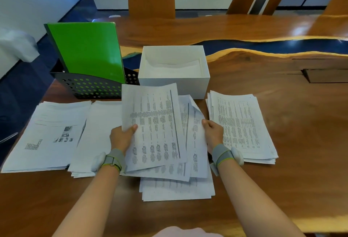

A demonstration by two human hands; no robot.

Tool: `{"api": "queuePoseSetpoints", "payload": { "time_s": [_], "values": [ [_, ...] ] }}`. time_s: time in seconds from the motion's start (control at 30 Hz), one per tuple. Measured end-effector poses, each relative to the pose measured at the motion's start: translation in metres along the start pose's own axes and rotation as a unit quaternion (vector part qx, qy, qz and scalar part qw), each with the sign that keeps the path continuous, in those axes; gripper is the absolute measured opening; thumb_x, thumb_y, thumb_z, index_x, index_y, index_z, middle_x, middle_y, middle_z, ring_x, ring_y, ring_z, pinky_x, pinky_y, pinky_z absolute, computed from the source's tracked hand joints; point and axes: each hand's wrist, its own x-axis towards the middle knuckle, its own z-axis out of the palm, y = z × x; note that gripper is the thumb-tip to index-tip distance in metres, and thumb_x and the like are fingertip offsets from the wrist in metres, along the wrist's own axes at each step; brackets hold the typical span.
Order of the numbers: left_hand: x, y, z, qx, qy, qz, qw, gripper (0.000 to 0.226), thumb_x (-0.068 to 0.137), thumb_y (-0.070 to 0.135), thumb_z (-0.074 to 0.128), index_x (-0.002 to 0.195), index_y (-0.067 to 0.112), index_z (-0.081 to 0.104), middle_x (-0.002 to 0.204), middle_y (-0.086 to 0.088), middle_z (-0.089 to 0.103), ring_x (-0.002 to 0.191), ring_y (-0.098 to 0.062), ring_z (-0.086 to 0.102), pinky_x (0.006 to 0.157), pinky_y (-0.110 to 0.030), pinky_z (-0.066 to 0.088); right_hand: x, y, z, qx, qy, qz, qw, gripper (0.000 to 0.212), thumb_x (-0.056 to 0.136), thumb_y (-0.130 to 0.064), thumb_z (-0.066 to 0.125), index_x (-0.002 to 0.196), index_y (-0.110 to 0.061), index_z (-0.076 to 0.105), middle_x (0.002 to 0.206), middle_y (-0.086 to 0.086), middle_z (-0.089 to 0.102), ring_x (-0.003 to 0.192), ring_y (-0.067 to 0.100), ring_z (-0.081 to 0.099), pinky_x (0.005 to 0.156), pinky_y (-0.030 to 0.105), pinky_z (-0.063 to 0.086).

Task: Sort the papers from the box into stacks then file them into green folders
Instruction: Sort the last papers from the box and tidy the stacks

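1. Nearest: a low stack of printed sheets lies flat on the wooden surface between the two forearms. Its far part is covered by the papers being held.
2. Left hand: fingers grip the left edge of a loose sheaf, thumb on top and the rest beneath. The top sheet carries tabular print and is lifted and tilted.
3. Right hand: fingers closed on the sheaf's right edge, where the lower sheets fan out and curl. There is a grey band on each wrist.
4. Left side: two piles lie side by side. The outer pile shows a QR code and small pictures. The inner pile is partly hidden behind the left hand and the sheaf.
5. Right side: the tabular pile lies just beside the right hand, with ragged edges.
6. Beyond the sheaf: the white box stands open-topped. Something pale and flat lies inside; cannot tell whether it is paper or lining.
7. Left of the box: the green folders stand leaning in a black perforated holder.
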Motion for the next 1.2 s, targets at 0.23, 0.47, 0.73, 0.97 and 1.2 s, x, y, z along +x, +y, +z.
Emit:
{"api": "queuePoseSetpoints", "payload": {
  "time_s": [0.23,0.47,0.73,0.97,1.2],
  "values": [
    [-0.001,0.002,-0.002,-0.001,-0.033,-0.001,0.999,0.026,0.08,0.023,0.075,0.099,0.007,0.068,0.104,-0.011,0.067,0.09,-0.024,0.062,0.081,-0.032,0.049,0.003,0.003,0.002,-0.015,-0.063,0.01,0.998,0.026,0.097,-0.013,0.048,0.079,0.003,0.056,0.08,0.011,0.045,0.078,0.021,0.039,0.072,0.032,0.037],
    [-0.018,-0.008,0.014,-0.091,-0.204,-0.101,0.969,0.04,0.073,0.025,0.08,0.108,0.01,0.068,0.102,-0.006,0.071,0.09,-0.021,0.069,0.074,-0.03,0.055,0.0,-0.001,0.007,0.013,-0.112,0.024,0.993,0.03,0.1,-0.017,0.042,0.1,0.009,0.058,0.108,0.038,0.054,0.092,0.019,0.046,0.085,0.036,0.041],
    [-0.022,0.002,0.022,-0.145,-0.235,-0.094,0.957,0.045,0.08,0.016,0.072,0.122,0.004,0.06,0.116,-0.013,0.067,0.104,-0.029,0.065,0.094,-0.047,0.05,-0.004,-0.01,0.008,-0.002,-0.16,0.036,0.986,0.048,0.098,-0.051,0.033,0.125,-0.019,0.056,0.123,0.002,0.061,0.116,0.021,0.056,0.104,0.041,0.043],
    [-0.028,0.012,0.035,-0.106,-0.195,-0.024,0.975,0.043,0.068,0.016,0.083,0.107,0.013,0.066,0.098,-0.001,0.072,0.086,-0.015,0.07,0.063,-0.023,0.056,-0.007,-0.017,0.004,-0.02,-0.126,-0.033,0.991,0.021,0.096,-0.007,0.051,0.115,-0.006,0.058,0.113,0.012,0.064,0.103,0.027,0.06,0.094,0.042,0.05],
    [-0.042,0.0,0.055,0.098,-0.274,0.005,0.957,0.04,0.089,0.027,0.064,0.124,0.007,0.059,0.12,-0.006,0.062,0.108,-0.024,0.06,0.094,-0.034,0.049,0.019,-0.017,-0.024,0.007,0.042,-0.023,0.999,0.006,0.094,-0.007,0.053,0.098,-0.004,0.057,0.094,0.01,0.06,0.086,0.025,0.057,0.084,0.04,0.05]
  ]
}}
